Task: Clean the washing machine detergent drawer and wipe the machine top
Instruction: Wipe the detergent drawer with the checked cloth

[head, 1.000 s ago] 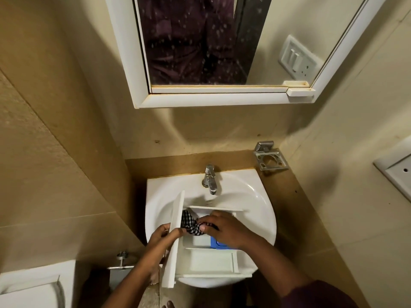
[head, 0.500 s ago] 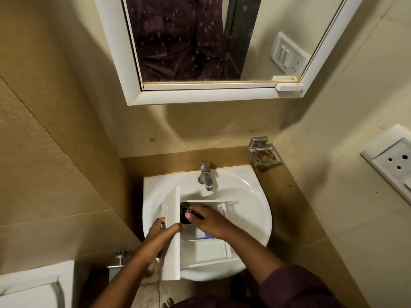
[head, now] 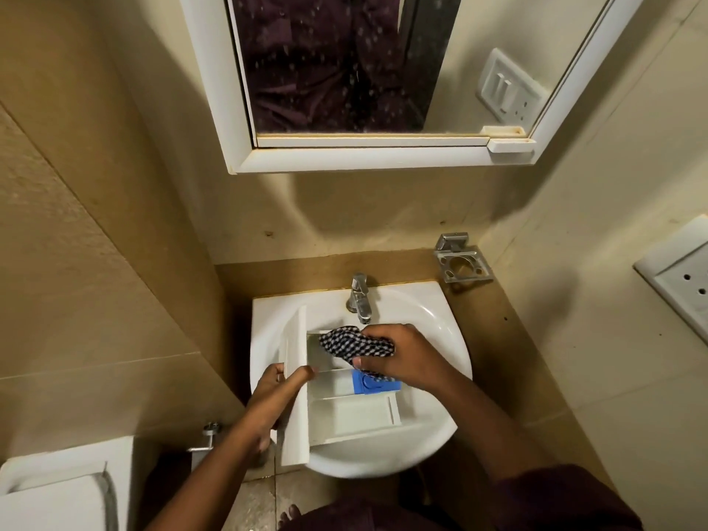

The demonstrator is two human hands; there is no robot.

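A white detergent drawer (head: 356, 417) lies across the white sink basin (head: 440, 331), its front panel on the left. A blue insert (head: 373, 385) sits in its middle compartment. My left hand (head: 277, 389) grips the front panel, thumb over its inner edge. My right hand (head: 402, 356) holds a black-and-white checked cloth (head: 350, 344) bunched over the drawer's far compartment, just below the tap. Part of the cloth is hidden under my fingers.
A chrome tap (head: 359, 297) stands at the back of the basin. A metal holder (head: 461, 264) hangs on the wall to the right, a socket plate (head: 685, 277) farther right. A mirror cabinet (head: 367, 109) hangs above. A toilet cistern (head: 57, 492) sits at lower left.
My right hand has lifted the cloth out of the far compartment, so more of it shows now. The blue insert is more exposed. My left hand keeps its grip on the panel.
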